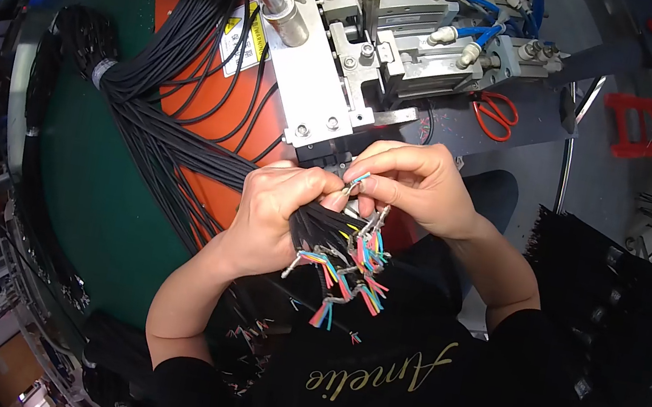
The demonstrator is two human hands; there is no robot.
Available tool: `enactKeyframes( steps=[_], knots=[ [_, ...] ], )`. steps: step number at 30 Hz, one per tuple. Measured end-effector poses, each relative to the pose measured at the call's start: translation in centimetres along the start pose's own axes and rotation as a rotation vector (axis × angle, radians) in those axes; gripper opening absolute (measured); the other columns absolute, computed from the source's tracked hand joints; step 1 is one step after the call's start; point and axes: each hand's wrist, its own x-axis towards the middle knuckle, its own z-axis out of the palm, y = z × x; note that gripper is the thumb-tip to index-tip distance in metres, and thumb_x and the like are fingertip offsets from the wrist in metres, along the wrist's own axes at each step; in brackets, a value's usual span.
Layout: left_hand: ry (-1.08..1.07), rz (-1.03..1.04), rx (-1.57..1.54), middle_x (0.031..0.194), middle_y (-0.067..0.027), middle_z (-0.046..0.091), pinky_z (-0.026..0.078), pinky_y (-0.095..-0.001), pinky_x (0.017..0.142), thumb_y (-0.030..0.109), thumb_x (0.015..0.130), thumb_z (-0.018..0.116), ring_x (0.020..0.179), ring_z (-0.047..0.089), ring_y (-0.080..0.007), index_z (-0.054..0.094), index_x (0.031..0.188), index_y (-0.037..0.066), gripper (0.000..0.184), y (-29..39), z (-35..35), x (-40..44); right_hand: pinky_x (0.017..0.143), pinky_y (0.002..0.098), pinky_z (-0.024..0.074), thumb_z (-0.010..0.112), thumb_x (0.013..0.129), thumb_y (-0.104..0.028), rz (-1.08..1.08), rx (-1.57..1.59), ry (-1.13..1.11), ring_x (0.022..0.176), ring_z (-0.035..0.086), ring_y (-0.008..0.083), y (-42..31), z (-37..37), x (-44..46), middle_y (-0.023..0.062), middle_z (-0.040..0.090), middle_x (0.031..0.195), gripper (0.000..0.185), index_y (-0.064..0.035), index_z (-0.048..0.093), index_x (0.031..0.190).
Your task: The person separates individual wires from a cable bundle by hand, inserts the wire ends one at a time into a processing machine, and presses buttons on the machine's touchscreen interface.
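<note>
My left hand (pixel 279 200) is closed around a bundle of black cables (pixel 317 230). Below it the stripped ends fan out as colored wires (pixel 369 252) in pink, blue, yellow and green, with twisted grey shielding among them. At the front of the machine, my right hand (pixel 415 188) pinches the stripped end of one cable (pixel 359 179), where a blue wire shows. The left thumb and forefinger meet the right fingertips at this cable end. Exactly how the fingers grip it is partly hidden.
A metal machine (pixel 371 39) with blue air tubes stands just beyond my hands. Red-handled scissors (pixel 494 115) lie on its dark plate. More black cables, tied with a band (pixel 103 71), spread over the green table (pixel 78 188) and an orange surface (pixel 266 120). Dark cable bundles (pixel 604 293) hang at right.
</note>
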Motion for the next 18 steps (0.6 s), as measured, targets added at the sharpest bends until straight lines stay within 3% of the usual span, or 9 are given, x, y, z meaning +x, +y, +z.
enactKeyframes(
  steps=[2, 7, 11, 13, 16, 18],
  knots=[
    [-0.05, -0.026, -0.089, 0.063, -0.0065, 0.061, 0.042, -0.033, 0.054, 0.01, 0.069, 0.075, 0.052, 0.058, -0.0265, 0.059, 0.079, 0.007, 0.019, -0.3, -0.3, 0.0, 0.057, 0.0209, 0.0475, 0.062, 0.091, 0.0, -0.107, -0.169, -0.001, 0.072, 0.066, 0.0102, 0.0, 0.1, 0.1, 0.0069, 0.067, 0.089, 0.012, 0.0034, 0.068, 0.101],
    [-0.019, -0.054, 0.066, 0.06, -0.0066, 0.059, 0.043, -0.0331, 0.053, 0.006, 0.069, 0.072, 0.052, 0.059, -0.0265, 0.059, 0.076, 0.007, 0.015, -0.3, 0.6, -0.5, 0.048, 0.0257, 0.0459, 0.067, 0.082, 0.001, -0.434, -0.797, 0.041, 0.061, 0.064, 0.0126, -0.9, 0.4, 0.3, 0.0086, 0.064, 0.084, 0.007, 0.0018, 0.065, 0.089],
    [0.1, -0.034, 0.237, 0.061, -0.0066, 0.06, 0.043, -0.0343, 0.053, 0.004, 0.069, 0.071, 0.053, 0.06, -0.026, 0.06, 0.077, 0.007, 0.014, -0.2, 2.1, -0.8, 0.046, 0.029, 0.0461, 0.067, 0.08, 0.002, -0.513, -1.076, 0.139, 0.054, 0.059, 0.0152, -0.8, 0.7, 0.2, 0.0069, 0.062, 0.079, 0.007, 0.001, 0.064, 0.087],
    [0.152, -0.019, 0.261, 0.061, -0.0063, 0.06, 0.043, -0.0348, 0.052, 0.005, 0.068, 0.071, 0.054, 0.061, -0.0257, 0.06, 0.078, 0.008, 0.015, -0.4, 2.4, -0.8, 0.047, 0.0267, 0.0445, 0.068, 0.081, 0.0, -0.413, -0.898, 0.13, 0.054, 0.057, 0.012, -0.9, 0.5, 0.2, 0.0057, 0.063, 0.08, 0.007, 0.0011, 0.066, 0.087],
    [-0.009, -0.041, 0.101, 0.061, -0.0067, 0.06, 0.044, -0.0354, 0.053, 0.006, 0.066, 0.072, 0.055, 0.061, -0.0269, 0.06, 0.078, 0.008, 0.017, -0.6, 0.9, -0.5, 0.05, 0.0191, 0.0397, 0.069, 0.082, 0.0, -0.241, -0.658, 0.058, 0.06, 0.055, 0.0048, -1.2, -0.3, 0.1, 0.0052, 0.068, 0.085, 0.011, 0.002, 0.071, 0.093],
    [-0.078, -0.06, 0.045, 0.06, -0.0068, 0.06, 0.045, -0.0356, 0.054, 0.007, 0.065, 0.073, 0.055, 0.062, -0.0278, 0.06, 0.078, 0.009, 0.018, -0.7, 0.3, -0.3, 0.051, 0.0193, 0.0395, 0.069, 0.083, 0.0, -0.219, -0.615, 0.007, 0.061, 0.055, 0.005, -1.1, -0.8, 0.0, 0.0053, 0.068, 0.085, 0.012, 0.0013, 0.072, 0.094]
  ],
)
